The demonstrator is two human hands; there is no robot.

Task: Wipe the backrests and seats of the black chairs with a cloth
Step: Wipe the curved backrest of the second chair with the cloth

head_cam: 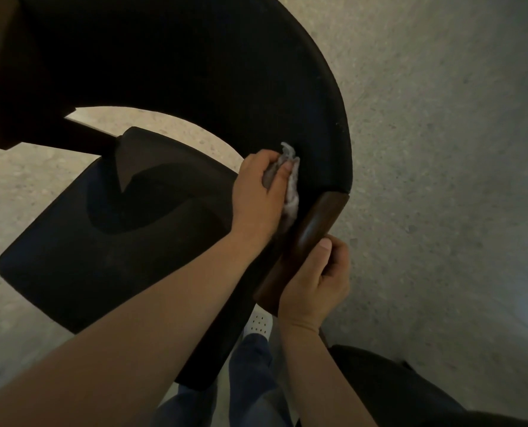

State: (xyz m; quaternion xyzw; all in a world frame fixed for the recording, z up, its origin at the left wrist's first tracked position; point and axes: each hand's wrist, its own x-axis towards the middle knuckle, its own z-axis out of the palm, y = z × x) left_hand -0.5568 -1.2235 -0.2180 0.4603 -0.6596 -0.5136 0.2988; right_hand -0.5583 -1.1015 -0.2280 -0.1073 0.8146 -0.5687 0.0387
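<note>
A black chair fills the view from above, with its curved black backrest (210, 72) arching over the top and its black seat (80, 257) at lower left. My left hand (261, 192) grips a crumpled grey cloth (292, 186) and presses it against the inner face of the backrest near its right end. The brown wooden end of the armrest (315, 220) joins the backrest just below the cloth. My right hand (315, 282) curls around this wooden piece from the right side, thumb on top.
Speckled grey concrete floor (441, 149) lies all around the chair. Another dark chair or object (395, 389) sits at the bottom right. My legs in blue trousers and a white perforated shoe (259, 323) stand directly below, close to the seat edge.
</note>
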